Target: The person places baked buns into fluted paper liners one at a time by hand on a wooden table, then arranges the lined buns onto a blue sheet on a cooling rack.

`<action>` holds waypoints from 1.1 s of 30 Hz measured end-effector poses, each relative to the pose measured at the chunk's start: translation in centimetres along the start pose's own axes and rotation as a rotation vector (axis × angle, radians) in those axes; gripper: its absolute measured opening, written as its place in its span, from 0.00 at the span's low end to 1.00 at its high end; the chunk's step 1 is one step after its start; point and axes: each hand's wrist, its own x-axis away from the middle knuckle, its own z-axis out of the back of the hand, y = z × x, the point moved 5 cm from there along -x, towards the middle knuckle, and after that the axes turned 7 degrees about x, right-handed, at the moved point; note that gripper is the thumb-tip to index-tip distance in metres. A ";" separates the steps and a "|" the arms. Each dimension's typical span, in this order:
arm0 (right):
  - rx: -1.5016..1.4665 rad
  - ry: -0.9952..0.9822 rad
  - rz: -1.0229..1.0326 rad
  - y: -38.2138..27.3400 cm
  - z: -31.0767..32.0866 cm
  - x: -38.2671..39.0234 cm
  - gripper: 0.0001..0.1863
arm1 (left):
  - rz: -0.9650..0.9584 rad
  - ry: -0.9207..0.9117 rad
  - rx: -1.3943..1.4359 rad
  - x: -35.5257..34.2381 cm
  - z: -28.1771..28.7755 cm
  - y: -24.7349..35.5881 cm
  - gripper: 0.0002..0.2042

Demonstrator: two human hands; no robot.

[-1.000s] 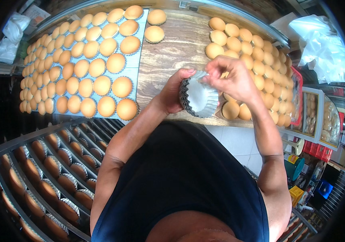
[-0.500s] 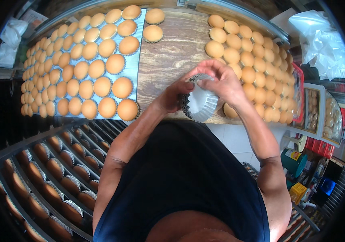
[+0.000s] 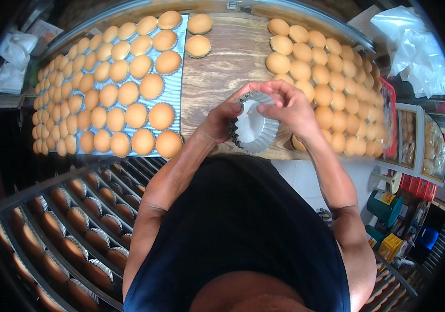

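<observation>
A nested stack of fluted metal cake tins (image 3: 256, 132), pale inside, is held tilted over the wooden board. My left hand (image 3: 218, 120) grips the stack from the left, its thumb at the scalloped rim. My right hand (image 3: 296, 114) holds the upper right of the top tin, thumb at the inside of the rim and fingers curled over it. Round golden cakes in fluted cups sit on a blue ribbed mat (image 3: 180, 78) to the left. More cakes (image 3: 302, 70) are packed in rows to the right, and two (image 3: 199, 46) sit apart at the top of the bare wood (image 3: 226, 62).
A metal rack (image 3: 80, 199) of cakes in foil cups stands lower left. Plastic bags lie at upper left (image 3: 15, 48) and upper right (image 3: 412, 60). A red tray (image 3: 389, 89), a glass case (image 3: 408, 140), red crates (image 3: 417, 186) and a green container (image 3: 383, 208) are at the right.
My right hand has shifted from pinching fingertips at the tins' top edge to curling over the rim, thumb inside. The stack stays in both hands, slightly more to the right than one second ago.
</observation>
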 end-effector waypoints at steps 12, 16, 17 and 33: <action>-0.009 -0.077 0.072 -1.4 -1.1 0.2 0.29 | 0.022 0.020 -0.108 0.0 -0.9 -0.2 0.41; 0.034 -0.050 0.092 -0.7 -0.2 1.1 0.31 | 0.020 0.001 -0.031 0.5 -0.9 0.1 0.41; 0.033 -0.046 0.089 -0.9 -0.2 1.3 0.31 | 0.024 0.000 -0.028 0.4 -0.8 -0.1 0.41; -0.066 0.118 -0.022 0.3 -0.1 2.2 0.29 | -0.224 0.001 -0.206 0.1 -1.2 0.1 0.50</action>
